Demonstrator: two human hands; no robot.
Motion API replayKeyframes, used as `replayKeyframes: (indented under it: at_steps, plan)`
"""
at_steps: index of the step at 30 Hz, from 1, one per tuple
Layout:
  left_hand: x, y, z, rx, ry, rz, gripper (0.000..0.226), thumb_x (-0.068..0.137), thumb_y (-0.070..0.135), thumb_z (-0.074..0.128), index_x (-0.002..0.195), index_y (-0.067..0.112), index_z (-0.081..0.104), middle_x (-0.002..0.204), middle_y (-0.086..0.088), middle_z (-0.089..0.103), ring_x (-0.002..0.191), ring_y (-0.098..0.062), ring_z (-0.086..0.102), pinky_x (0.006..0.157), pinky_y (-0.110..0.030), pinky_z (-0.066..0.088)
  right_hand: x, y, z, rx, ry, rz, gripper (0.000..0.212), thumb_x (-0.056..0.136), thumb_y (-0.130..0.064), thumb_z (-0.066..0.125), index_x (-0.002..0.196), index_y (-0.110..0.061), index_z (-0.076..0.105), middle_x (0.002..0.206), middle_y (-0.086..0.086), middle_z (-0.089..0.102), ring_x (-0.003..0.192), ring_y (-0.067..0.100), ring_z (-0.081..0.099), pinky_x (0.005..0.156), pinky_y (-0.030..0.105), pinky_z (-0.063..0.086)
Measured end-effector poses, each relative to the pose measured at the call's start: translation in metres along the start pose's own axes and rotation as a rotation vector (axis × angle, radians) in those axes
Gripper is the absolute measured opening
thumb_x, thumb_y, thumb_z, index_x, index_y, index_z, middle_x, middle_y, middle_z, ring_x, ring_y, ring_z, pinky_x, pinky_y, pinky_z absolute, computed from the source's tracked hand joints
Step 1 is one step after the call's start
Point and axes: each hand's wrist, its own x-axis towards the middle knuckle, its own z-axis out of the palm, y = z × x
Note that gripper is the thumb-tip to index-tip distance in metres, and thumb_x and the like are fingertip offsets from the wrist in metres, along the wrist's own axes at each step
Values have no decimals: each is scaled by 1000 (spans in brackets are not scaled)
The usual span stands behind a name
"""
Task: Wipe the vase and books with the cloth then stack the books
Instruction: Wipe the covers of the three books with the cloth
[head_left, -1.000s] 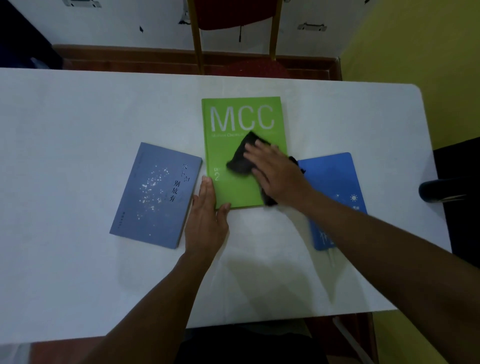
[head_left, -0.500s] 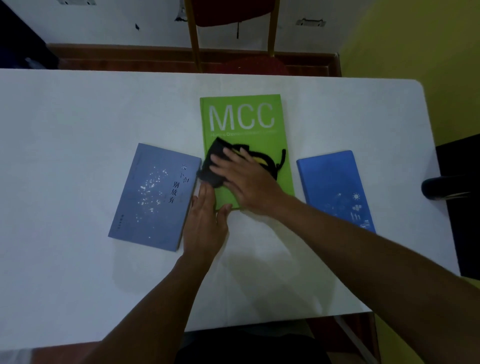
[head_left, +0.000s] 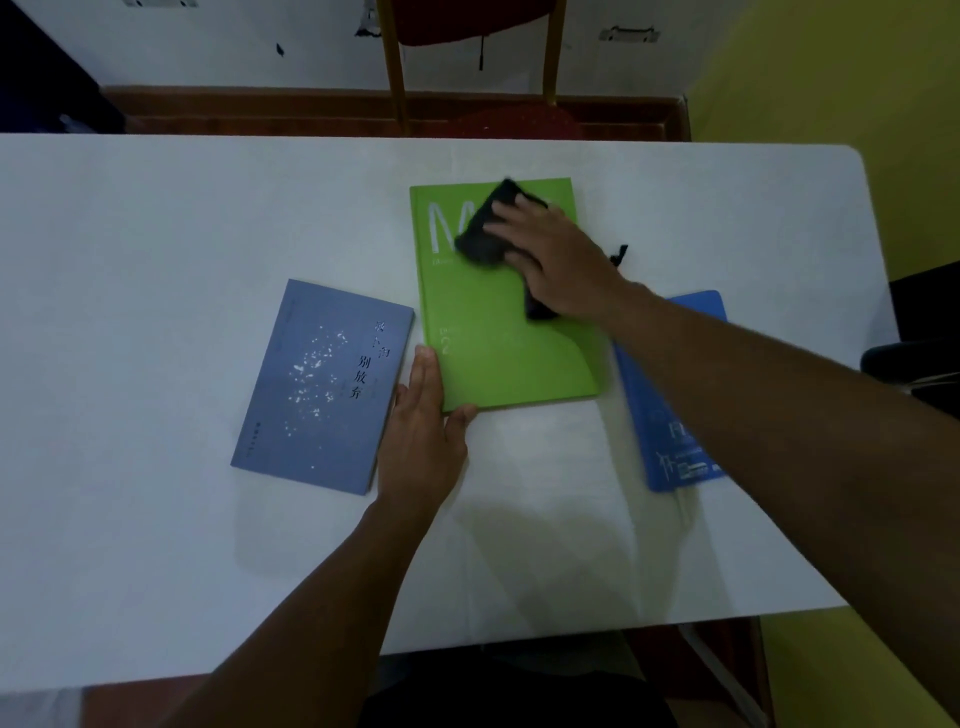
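Note:
Three books lie flat on the white table (head_left: 156, 519). The green book (head_left: 493, 353) is in the middle, the grey-blue book (head_left: 322, 384) to its left, the bright blue book (head_left: 660, 415) to its right, partly under my right forearm. My right hand (head_left: 556, 260) presses a black cloth (head_left: 483, 234) flat onto the upper part of the green cover, hiding most of the title. My left hand (head_left: 423, 431) lies flat at the green book's lower left corner, thumb against its near edge. No vase is in view.
A wooden chair with a red seat (head_left: 478, 78) stands behind the table's far edge. A dark object (head_left: 924, 358) sits off the table's right side. The table's right edge and rounded far-right corner are close to the blue book.
My right hand has slid the cloth from the green book's lower left part up to its top, over the title. My left hand has stayed at the book's corner.

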Motion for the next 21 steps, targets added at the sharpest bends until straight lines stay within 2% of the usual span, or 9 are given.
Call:
replayKeyframes:
  at_steps: [3, 6, 10, 13, 16, 18, 21]
  plan:
    - [0, 1, -1, 0, -7, -1, 86, 99, 37, 63, 163, 15, 9, 171, -1, 12, 156, -22, 18, 126, -46, 22, 31, -22, 6, 98, 18, 173, 47, 107, -18, 47, 154, -23, 45, 169, 3, 30, 160, 29, 15, 129, 59, 7]
    - [0, -1, -3, 9, -8, 23, 86, 99, 40, 62, 163, 14, 10, 171, -1, 13, 155, -23, 21, 123, -44, 25, 14, -46, 26, 156, 61, 119, 46, 104, -11, 53, 149, -20, 53, 165, 5, 37, 158, 31, 19, 129, 58, 2]
    - [4, -7, -5, 7, -35, 61, 95, 94, 44, 68, 162, 13, 11, 168, -9, 25, 151, -29, 33, 118, -52, 37, -40, -62, 51, 181, 91, -58, 41, 97, -7, 59, 137, -14, 65, 155, 6, 52, 152, 34, 36, 126, 58, 12]
    - [7, -14, -7, -8, -73, 82, 104, 85, 45, 78, 162, 15, 14, 162, -11, 38, 144, -29, 43, 113, -51, 42, -73, -70, 65, 163, 95, -145, 41, 94, -1, 62, 133, -12, 67, 153, 4, 56, 150, 31, 40, 127, 58, 17]
    - [8, -19, -12, 10, -130, 101, 114, 79, 38, 86, 162, 10, 13, 164, -12, 34, 147, -31, 40, 114, -48, 42, -105, -74, 73, 145, 115, -209, 40, 90, 4, 65, 128, -10, 69, 150, 4, 58, 149, 27, 43, 127, 55, 21]
    - [10, -20, -17, 3, -178, 105, 118, 78, 36, 87, 162, 9, 9, 165, -12, 33, 146, -32, 40, 113, -47, 44, -127, -77, 75, 158, 125, -241, 33, 94, 0, 64, 125, -8, 71, 146, 6, 62, 146, 27, 47, 126, 53, 25]
    - [3, -22, -27, -1, -211, 168, 111, 83, 25, 84, 163, 10, 9, 167, -12, 28, 148, -28, 37, 116, -44, 41, -149, -86, 71, 169, 161, -276, 33, 100, -5, 47, 122, -2, 71, 134, 13, 69, 136, 30, 59, 121, 54, 36]
